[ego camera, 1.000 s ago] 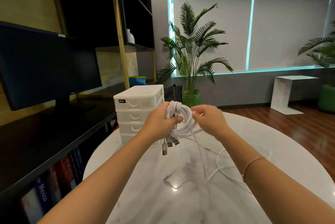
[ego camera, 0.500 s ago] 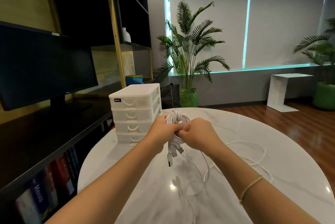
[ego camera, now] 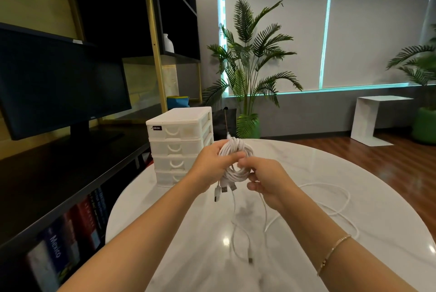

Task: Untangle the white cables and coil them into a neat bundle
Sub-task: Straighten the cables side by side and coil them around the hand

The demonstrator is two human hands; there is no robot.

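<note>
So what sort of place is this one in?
Probably an office or lounge: a monitor on a dark shelving unit with books, a round marble table, potted palms, blinds.

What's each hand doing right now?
Left hand: grips the white cable coil.
Right hand: fingers curled on the loose cable strand below the coil.

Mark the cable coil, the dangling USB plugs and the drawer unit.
cable coil [ego camera: 236,147]: head view, upper arc of the wound white loops.
USB plugs [ego camera: 224,189]: head view, middle plug of the cluster hanging below the coil.
drawer unit [ego camera: 179,132]: head view, front of the top drawer.
</note>
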